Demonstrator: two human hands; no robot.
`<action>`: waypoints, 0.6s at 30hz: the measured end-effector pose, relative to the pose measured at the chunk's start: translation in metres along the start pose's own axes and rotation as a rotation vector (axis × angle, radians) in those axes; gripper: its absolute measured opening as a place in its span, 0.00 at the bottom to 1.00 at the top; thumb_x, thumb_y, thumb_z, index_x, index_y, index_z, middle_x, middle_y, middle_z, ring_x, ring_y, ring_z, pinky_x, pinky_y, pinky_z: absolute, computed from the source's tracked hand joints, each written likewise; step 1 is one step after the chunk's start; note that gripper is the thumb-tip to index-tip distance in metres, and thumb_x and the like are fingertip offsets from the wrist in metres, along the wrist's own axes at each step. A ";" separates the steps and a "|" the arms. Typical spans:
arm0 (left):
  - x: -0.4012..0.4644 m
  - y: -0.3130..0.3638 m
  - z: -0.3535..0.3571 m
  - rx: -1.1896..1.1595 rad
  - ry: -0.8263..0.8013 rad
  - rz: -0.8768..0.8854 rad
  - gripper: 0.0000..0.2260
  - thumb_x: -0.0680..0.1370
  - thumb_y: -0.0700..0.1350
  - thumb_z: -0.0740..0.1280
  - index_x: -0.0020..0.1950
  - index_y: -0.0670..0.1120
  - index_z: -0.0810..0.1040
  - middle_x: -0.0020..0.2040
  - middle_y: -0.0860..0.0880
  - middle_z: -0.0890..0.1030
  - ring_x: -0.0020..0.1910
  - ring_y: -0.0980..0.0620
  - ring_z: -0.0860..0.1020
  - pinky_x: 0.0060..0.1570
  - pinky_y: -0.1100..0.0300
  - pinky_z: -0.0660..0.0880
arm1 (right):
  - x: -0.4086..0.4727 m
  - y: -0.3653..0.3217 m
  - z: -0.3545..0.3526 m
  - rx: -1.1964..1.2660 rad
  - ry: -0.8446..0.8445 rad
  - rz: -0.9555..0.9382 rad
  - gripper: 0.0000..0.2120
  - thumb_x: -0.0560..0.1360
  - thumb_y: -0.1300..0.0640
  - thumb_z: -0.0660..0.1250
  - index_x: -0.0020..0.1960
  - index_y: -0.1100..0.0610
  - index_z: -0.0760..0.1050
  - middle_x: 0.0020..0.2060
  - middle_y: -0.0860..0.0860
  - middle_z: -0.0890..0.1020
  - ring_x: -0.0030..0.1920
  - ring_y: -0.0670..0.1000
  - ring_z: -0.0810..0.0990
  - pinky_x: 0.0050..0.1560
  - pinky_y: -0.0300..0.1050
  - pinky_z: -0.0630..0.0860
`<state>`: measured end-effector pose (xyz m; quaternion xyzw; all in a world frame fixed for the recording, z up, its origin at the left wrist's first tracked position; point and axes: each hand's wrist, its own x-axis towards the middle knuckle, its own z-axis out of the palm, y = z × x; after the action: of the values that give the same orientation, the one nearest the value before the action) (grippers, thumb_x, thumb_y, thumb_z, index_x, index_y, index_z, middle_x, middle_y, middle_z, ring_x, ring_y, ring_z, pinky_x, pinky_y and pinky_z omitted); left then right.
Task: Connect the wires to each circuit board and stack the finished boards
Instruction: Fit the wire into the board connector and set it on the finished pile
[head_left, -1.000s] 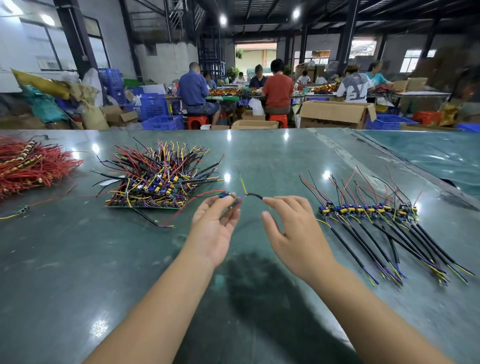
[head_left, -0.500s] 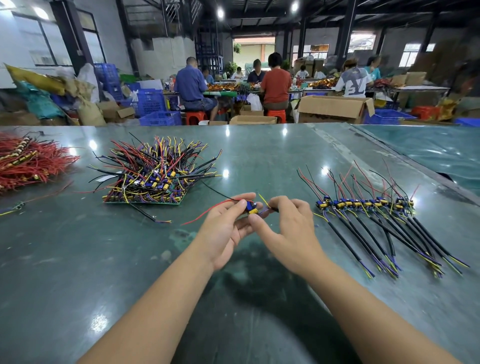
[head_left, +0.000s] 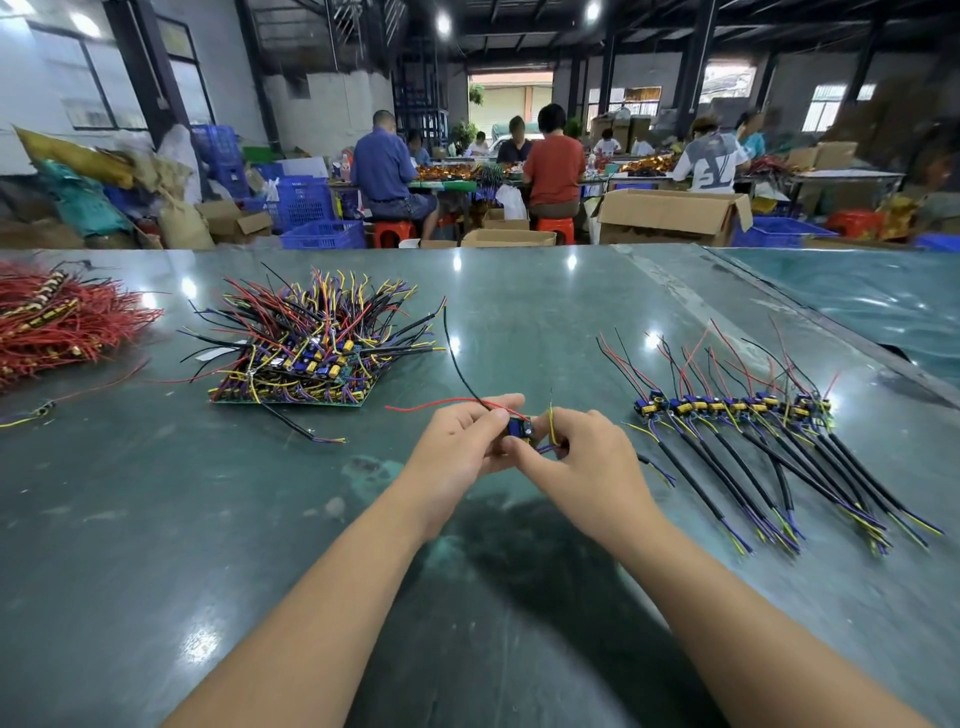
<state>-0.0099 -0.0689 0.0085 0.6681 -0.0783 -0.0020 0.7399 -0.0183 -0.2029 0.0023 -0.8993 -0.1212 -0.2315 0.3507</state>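
Note:
A small circuit board (head_left: 519, 429) with blue parts is held above the green table (head_left: 156, 519) between both hands. My left hand (head_left: 462, 441) pinches its left end, where a red wire (head_left: 436, 404) and a black wire (head_left: 460, 364) trail off to the left and away. My right hand (head_left: 582, 457) pinches the yellow and purple wires (head_left: 551, 434) at the board's right end. A row of wired boards (head_left: 727, 408) with black cables lies at the right. A pile of boards with loose wires (head_left: 311, 348) sits at the left.
A heap of red wires (head_left: 57, 322) lies at the far left edge, and a single stray wire (head_left: 36, 413) lies near it. Beyond the table's far edge, people sit working among cardboard boxes (head_left: 670, 215) and blue crates (head_left: 322, 234).
My hands have come together: a second ago they were apart, the right holding a wire end. Now both pinch the same board, closer to me.

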 end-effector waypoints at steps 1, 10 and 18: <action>-0.001 0.001 0.001 0.016 0.003 0.002 0.11 0.81 0.35 0.57 0.45 0.39 0.78 0.58 0.45 0.80 0.43 0.51 0.81 0.43 0.63 0.79 | 0.000 0.000 -0.001 0.011 -0.015 0.008 0.13 0.70 0.45 0.70 0.38 0.55 0.76 0.26 0.44 0.69 0.40 0.52 0.71 0.39 0.46 0.61; -0.001 0.008 -0.013 0.108 0.061 0.228 0.12 0.80 0.34 0.59 0.47 0.45 0.81 0.36 0.52 0.82 0.34 0.58 0.77 0.38 0.65 0.75 | -0.005 -0.008 0.001 0.087 -0.076 -0.017 0.19 0.69 0.45 0.70 0.29 0.56 0.67 0.23 0.47 0.67 0.32 0.46 0.67 0.30 0.37 0.61; 0.000 0.007 -0.012 0.206 0.074 0.331 0.08 0.78 0.37 0.65 0.44 0.38 0.82 0.29 0.54 0.79 0.29 0.59 0.75 0.33 0.69 0.72 | -0.006 -0.010 -0.001 0.146 -0.092 -0.039 0.18 0.68 0.46 0.71 0.29 0.55 0.69 0.24 0.50 0.69 0.33 0.51 0.69 0.31 0.39 0.65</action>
<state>-0.0096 -0.0562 0.0145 0.7178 -0.1596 0.1523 0.6603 -0.0271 -0.1967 0.0054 -0.8785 -0.1710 -0.1874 0.4047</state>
